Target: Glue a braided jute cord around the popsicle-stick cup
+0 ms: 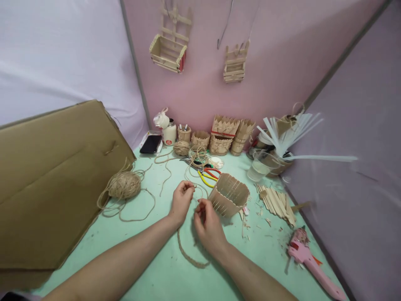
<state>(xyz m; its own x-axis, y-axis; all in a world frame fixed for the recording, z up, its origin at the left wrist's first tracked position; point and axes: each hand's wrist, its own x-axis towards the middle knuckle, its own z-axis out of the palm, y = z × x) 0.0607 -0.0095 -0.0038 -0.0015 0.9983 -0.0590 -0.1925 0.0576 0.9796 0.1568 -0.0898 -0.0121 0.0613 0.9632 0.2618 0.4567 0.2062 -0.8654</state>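
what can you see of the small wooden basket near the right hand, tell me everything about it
The basket is open-topped and boxy, and looks made of flat, pale brown wooden sticks set side by side, with narrow gaps between some. Rounded stick ends give it a scalloped rim. It sits opening upward on the green table, between the right hand and a pile of loose sticks. Whether the hand touches it is unclear.

Left hand (181, 202) and right hand (209, 223): bare, fine detail being indistinct. Left forearm (125, 257) and right forearm (255, 271): uncovered along visible length.
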